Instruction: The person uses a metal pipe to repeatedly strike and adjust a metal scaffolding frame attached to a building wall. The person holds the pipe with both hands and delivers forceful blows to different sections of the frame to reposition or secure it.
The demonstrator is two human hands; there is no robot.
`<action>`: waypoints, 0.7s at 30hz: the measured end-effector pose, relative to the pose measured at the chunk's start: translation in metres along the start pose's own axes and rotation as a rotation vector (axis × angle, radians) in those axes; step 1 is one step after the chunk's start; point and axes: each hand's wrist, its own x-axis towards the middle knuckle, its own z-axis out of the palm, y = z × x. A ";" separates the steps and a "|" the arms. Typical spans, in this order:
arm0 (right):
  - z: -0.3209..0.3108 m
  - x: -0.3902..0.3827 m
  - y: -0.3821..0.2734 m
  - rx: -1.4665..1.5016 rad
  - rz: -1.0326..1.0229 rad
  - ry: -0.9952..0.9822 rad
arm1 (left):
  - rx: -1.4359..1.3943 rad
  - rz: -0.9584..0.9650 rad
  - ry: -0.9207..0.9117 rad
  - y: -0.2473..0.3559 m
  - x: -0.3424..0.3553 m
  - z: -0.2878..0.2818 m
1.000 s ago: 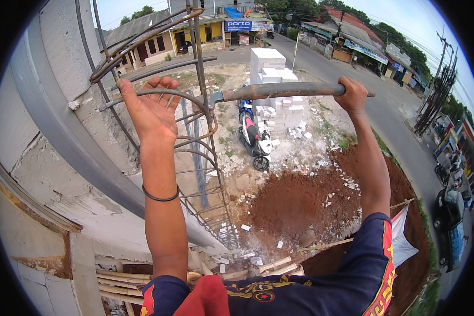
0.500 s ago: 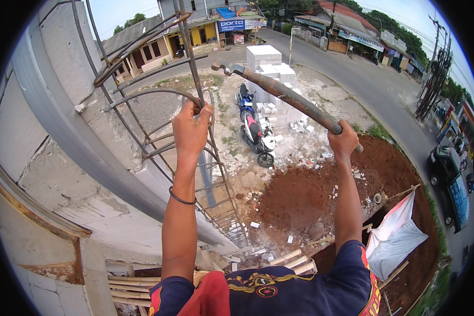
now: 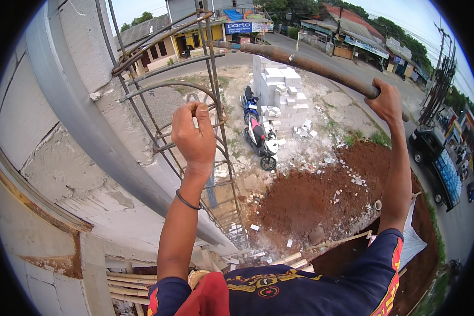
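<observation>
My right hand is wrapped round the lower end of a long rusty rebar bending bar. The bar slants up and left, its far end at the upright bars of a rebar cage; whether it grips a bar there I cannot tell. My left hand is closed, fingers curled and thumb on top, just in front of the cage. Beside it a bent stirrup arches across to the uprights. What the left fingers hold, if anything, is hidden.
A block wall with a grey steel channel rises close on my left. Far below lie stacked white blocks, motorbikes, red soil and bamboo poles. A truck is on the road.
My right hand has moved up and right with the bar, whose head has come to the cage's uprights. My left hand has come off the stirrup's end and dropped slightly.
</observation>
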 end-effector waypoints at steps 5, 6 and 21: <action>-0.065 0.004 -0.005 -0.063 -0.063 -0.132 | -0.034 0.583 -0.268 0.080 0.006 0.066; -0.077 0.005 -0.009 -0.060 -0.093 -0.148 | 0.045 0.659 -0.208 0.091 0.012 0.085; -0.162 0.104 -0.077 -0.475 -0.783 0.802 | 0.145 0.209 -0.586 0.119 0.129 0.083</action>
